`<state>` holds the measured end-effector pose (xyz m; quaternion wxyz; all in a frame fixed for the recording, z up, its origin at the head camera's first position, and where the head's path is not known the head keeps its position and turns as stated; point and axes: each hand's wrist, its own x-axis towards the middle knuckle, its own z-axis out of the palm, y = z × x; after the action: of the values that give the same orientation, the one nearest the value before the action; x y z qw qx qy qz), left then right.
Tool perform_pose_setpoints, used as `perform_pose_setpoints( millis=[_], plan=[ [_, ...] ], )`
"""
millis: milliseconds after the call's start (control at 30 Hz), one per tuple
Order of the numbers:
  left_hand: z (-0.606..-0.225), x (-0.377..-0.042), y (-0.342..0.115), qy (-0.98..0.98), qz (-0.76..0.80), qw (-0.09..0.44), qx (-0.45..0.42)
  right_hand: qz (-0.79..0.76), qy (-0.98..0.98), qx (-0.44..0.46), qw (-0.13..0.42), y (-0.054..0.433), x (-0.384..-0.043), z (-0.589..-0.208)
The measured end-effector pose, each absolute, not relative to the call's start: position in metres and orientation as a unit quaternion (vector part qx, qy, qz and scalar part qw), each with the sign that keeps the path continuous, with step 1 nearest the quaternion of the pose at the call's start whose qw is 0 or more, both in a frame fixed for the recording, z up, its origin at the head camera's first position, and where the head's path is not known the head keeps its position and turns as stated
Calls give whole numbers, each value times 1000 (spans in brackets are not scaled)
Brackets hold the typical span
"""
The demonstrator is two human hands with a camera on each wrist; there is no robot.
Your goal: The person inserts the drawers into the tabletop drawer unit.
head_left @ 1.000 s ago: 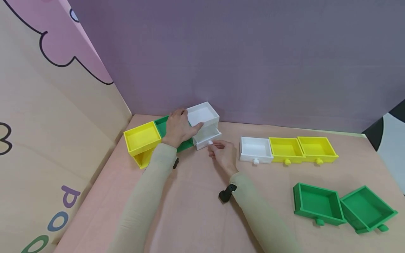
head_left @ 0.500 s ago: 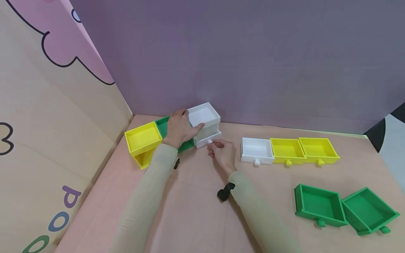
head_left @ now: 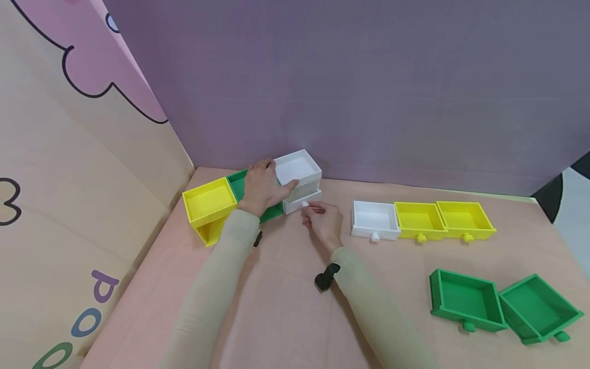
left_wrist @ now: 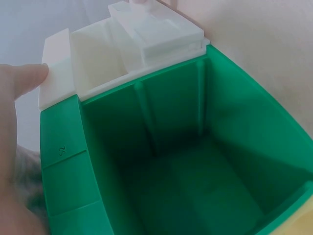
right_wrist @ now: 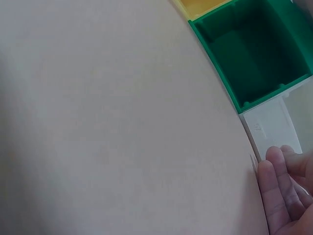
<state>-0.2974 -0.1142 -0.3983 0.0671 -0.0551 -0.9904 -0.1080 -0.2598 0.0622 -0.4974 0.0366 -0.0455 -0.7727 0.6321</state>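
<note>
In the head view, a row of joined drawer casings stands at the back left: a yellow casing [head_left: 209, 202], a green casing [head_left: 237, 185] and a white casing [head_left: 298, 166]. My left hand [head_left: 262, 189] rests across the green and white tops, its thumb lying on the white top in the left wrist view. My right hand [head_left: 324, 223] pinches the knob of a white drawer [head_left: 295, 206], which sits partly in the lower white casing. From the left wrist, the drawer front juts out past the casing, and the green compartment [left_wrist: 181, 161] beside it has no drawer in it.
On the pink tabletop [head_left: 276, 307] to the right lie another white drawer [head_left: 375, 218] and two yellow drawers [head_left: 419, 218] in a line. Nearer the front right are two green drawers [head_left: 467, 297], one turned askew. A grey-purple wall [head_left: 369, 92] rises behind the casings.
The white drawer has slid slightly deeper into its casing, with my right hand following it. My left hand stays in place on the casings.
</note>
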Motion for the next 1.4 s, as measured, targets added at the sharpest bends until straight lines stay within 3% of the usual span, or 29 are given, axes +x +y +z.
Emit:
perform_pose_setpoints(
  millis=[933,1400],
  plan=[
    [-400,-297,-112,-989,-107,75,-62,640,-765,-59,34,61,-262,-497],
    [-400,-298,-110,-989,-107,73,-65,678,-729,-91,-21,68,-251,-490]
  ],
)
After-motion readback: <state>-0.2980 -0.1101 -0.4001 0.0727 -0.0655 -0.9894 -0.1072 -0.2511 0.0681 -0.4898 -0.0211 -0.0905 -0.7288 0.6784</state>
